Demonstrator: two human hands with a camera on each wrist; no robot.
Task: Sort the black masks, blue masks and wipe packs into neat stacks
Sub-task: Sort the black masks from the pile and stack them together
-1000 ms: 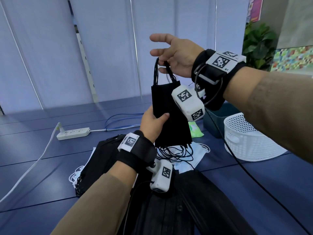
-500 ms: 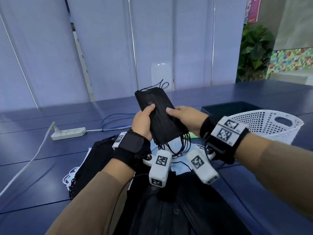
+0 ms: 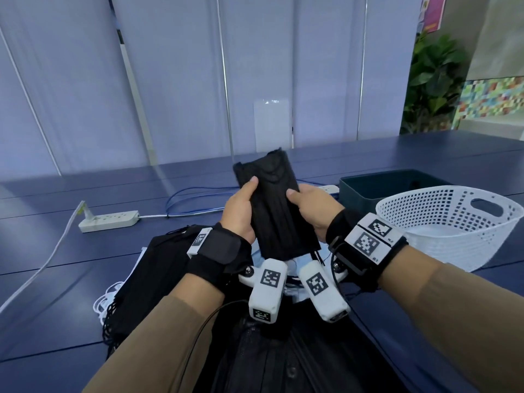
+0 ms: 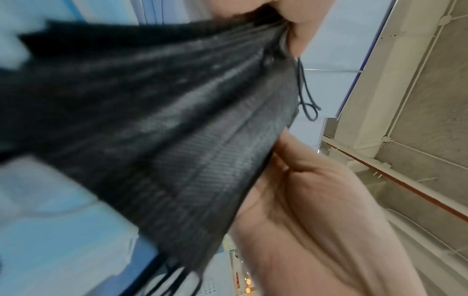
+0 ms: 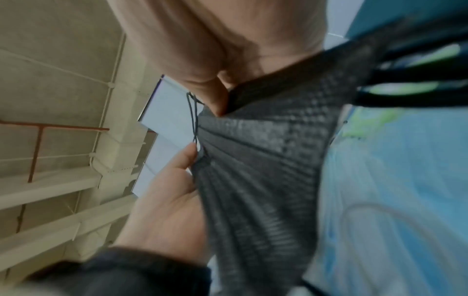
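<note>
A stack of black masks [image 3: 273, 205] is held upright above the table between both hands. My left hand [image 3: 241, 211] grips its left edge with the thumb on the front face. My right hand [image 3: 310, 207] grips the right edge, thumb likewise on the front. In the left wrist view the pleated black masks [image 4: 164, 130] fill the picture beside my left palm [image 4: 316, 210]. The right wrist view shows the same black masks [image 5: 266, 160] with black ear loops hanging. More black masks [image 3: 158, 276] lie piled on the table at lower left. Blue masks [image 3: 297, 265] lie under the wrists, mostly hidden.
A white perforated basket [image 3: 448, 222] stands at the right, with a dark teal box [image 3: 394, 185] behind it. A white power strip [image 3: 109, 221] and blue cables [image 3: 195, 202] lie on the dark blue table [image 3: 56, 251] at the left. Dark clothing fills the bottom.
My right hand came down from the ear loops and took the stack's right edge. The stack went from hanging to being held between both hands, tilted up and slightly nearer.
</note>
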